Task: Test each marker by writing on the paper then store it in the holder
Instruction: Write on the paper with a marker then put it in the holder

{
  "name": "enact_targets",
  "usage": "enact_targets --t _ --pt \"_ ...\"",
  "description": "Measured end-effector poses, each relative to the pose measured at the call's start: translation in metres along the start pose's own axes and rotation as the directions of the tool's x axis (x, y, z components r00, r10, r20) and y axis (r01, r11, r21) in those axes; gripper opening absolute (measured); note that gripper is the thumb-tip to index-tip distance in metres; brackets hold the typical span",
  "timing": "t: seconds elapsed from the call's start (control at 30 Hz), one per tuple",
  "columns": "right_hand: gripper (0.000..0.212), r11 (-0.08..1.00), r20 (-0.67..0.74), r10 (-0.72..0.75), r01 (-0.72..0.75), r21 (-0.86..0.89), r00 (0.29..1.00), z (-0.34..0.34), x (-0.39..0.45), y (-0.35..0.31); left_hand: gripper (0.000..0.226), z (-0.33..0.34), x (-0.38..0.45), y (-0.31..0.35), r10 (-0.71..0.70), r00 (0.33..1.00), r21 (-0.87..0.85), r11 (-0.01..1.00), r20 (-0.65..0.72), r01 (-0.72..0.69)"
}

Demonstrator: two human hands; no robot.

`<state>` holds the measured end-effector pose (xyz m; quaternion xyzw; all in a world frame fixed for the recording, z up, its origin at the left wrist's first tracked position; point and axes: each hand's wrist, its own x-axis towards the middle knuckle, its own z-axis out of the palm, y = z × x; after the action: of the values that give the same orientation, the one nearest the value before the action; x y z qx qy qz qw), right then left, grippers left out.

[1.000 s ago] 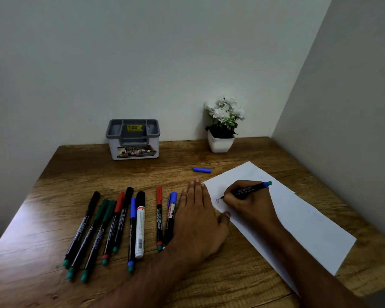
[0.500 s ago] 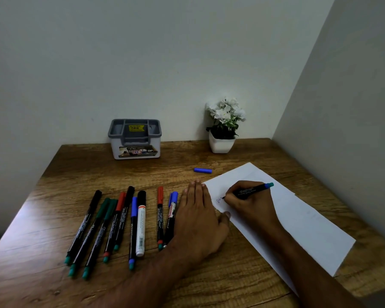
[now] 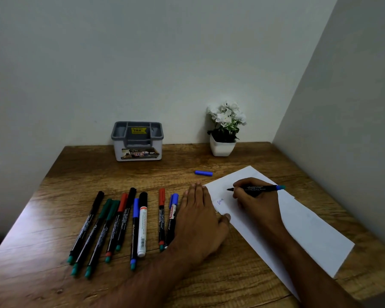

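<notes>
My right hand (image 3: 257, 202) grips an uncapped black marker (image 3: 259, 188) with a blue end, its tip lifted just above the white paper (image 3: 305, 221). A small blue scribble (image 3: 220, 201) shows on the paper to the left of the tip. My left hand (image 3: 197, 221) lies flat, fingers together, pressing the paper's left edge. The marker's blue cap (image 3: 203, 173) lies on the table beyond the paper. Several capped markers (image 3: 125, 223) lie in a row left of my left hand. The grey-and-white holder (image 3: 137, 141) stands at the back by the wall.
A white pot of white flowers (image 3: 225, 130) stands at the back right. The wooden table (image 3: 53, 218) sits in a corner, with walls behind and on the right. The paper's near corner reaches close to the table's right edge.
My right hand has lifted the marker tip off the paper and swung it to the right of the scribble. My left hand has stayed put.
</notes>
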<state>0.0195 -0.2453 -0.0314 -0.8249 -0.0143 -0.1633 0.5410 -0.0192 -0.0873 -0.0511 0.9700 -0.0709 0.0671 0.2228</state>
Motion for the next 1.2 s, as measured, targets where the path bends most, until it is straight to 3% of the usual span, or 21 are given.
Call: enact_targets --t 0.23,0.47,0.63,0.73,0.83,1.13,1.2 --pt "0.009 0.99 0.026 0.125 -0.127 0.062 0.992 0.0 0.002 0.008 0.088 -0.007 0.002 0.005 -0.018 1.0 -0.076 0.997 0.018 0.02" --pt "0.004 0.978 0.109 0.114 -0.131 0.164 0.988 -0.003 0.013 -0.023 0.077 -0.019 0.019 0.007 -0.005 0.999 -0.108 0.994 -0.04 0.0" --pt "0.015 0.852 0.104 0.29 -0.306 0.424 0.951 -0.004 0.034 -0.034 0.046 -0.037 0.056 -0.003 0.068 0.988 -0.007 0.998 -0.137 -0.07" --pt "0.021 0.763 0.171 0.349 -0.385 0.518 0.921 -0.001 0.045 -0.034 0.024 -0.044 0.078 -0.009 0.063 0.994 0.024 0.998 -0.087 -0.061" --pt "0.017 0.752 0.158 0.352 -0.379 0.539 0.923 0.001 0.051 -0.031 0.008 -0.043 0.097 -0.015 0.092 0.996 0.072 0.993 0.007 -0.093" --pt "0.023 0.794 0.079 0.392 -0.38 0.475 0.917 -0.001 0.059 -0.014 0.02 -0.038 0.12 -0.023 0.046 0.986 0.038 0.998 0.159 -0.053" --pt "0.024 0.784 0.088 0.387 -0.378 0.493 0.918 -0.002 0.061 -0.012 0.019 -0.038 0.123 -0.023 0.053 0.991 0.007 0.999 0.121 -0.054"
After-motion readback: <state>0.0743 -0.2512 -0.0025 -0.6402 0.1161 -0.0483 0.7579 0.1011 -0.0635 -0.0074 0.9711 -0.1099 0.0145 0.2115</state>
